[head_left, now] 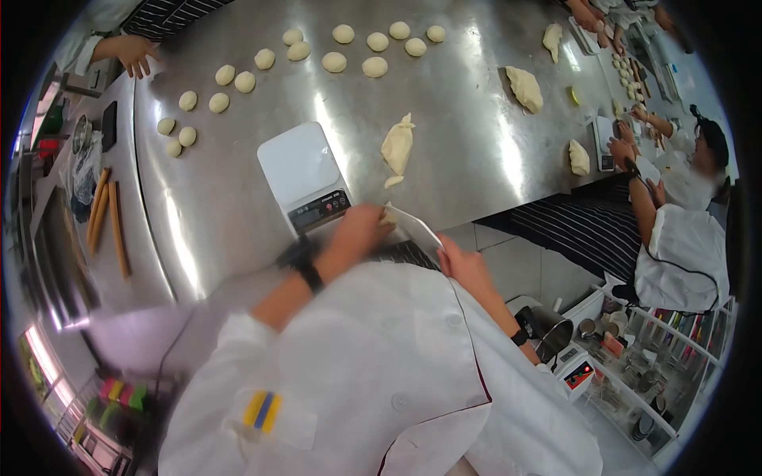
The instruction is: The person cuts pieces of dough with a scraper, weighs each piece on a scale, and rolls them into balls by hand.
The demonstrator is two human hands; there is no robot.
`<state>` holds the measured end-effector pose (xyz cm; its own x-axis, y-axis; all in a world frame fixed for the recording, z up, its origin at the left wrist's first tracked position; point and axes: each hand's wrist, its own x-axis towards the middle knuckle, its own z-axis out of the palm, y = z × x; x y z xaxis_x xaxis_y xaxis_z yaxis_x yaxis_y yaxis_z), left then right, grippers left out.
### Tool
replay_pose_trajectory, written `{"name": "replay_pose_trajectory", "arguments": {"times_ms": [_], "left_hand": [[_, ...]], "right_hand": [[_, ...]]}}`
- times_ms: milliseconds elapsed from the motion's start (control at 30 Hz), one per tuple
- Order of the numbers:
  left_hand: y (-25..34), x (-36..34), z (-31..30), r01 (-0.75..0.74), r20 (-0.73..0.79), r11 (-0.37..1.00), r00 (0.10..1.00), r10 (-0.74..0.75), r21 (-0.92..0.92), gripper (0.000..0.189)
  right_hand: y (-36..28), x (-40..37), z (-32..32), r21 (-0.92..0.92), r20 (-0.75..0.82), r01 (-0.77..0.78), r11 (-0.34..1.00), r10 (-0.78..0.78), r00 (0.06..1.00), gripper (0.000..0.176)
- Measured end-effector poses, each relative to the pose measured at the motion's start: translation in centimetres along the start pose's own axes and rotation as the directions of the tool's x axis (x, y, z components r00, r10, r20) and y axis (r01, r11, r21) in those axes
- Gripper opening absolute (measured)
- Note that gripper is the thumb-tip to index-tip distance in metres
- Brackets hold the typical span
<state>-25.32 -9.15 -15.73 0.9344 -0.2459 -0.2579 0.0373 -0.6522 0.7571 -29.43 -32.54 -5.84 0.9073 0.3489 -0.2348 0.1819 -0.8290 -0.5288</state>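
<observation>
My left hand (361, 232), slightly blurred, is closed on a small piece of dough (389, 215) at the table's front edge. Beside it, my right hand (465, 266) grips the end of a flat white scraper (417, 228), whose far edge reaches toward that dough. A digital scale (298, 163) with an empty white plate stands just beyond my left hand. Right of the scale, a long lump of dough (398, 148) lies on the metal table (452, 143), with a small scrap (393, 182) below it.
Several round dough balls (334, 62) curve across the far side and left. More lumps (524, 89) lie right. Wooden rolling pins (118, 230) rest at left. A person's hand (131, 54) is at upper left; people in white coats (679, 254) work at right.
</observation>
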Motion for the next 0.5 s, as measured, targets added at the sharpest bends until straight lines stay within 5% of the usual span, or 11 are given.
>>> {"name": "replay_pose_trajectory", "arguments": {"times_ms": [67,267,500], "left_hand": [[0.0,0.1,0.1,0.004,0.005,1.000,1.000,-0.004,0.028,0.032],[-0.6,-0.1,0.5,-0.002,-0.030,1.000,1.000,0.002,0.004,0.033],[-0.6,-0.4,0.2,-0.054,-0.027,0.999,0.998,0.054,0.004,0.031]], "right_hand": [[-0.4,0.5,0.9,-0.141,0.081,-0.068,0.988,0.080,0.993,0.035],[0.0,2.2,4.2,-0.158,0.211,-0.156,0.975,0.187,0.959,0.052],[-2.7,6.2,3.5,-0.213,0.306,-0.020,0.977,0.086,0.948,0.049]]}}
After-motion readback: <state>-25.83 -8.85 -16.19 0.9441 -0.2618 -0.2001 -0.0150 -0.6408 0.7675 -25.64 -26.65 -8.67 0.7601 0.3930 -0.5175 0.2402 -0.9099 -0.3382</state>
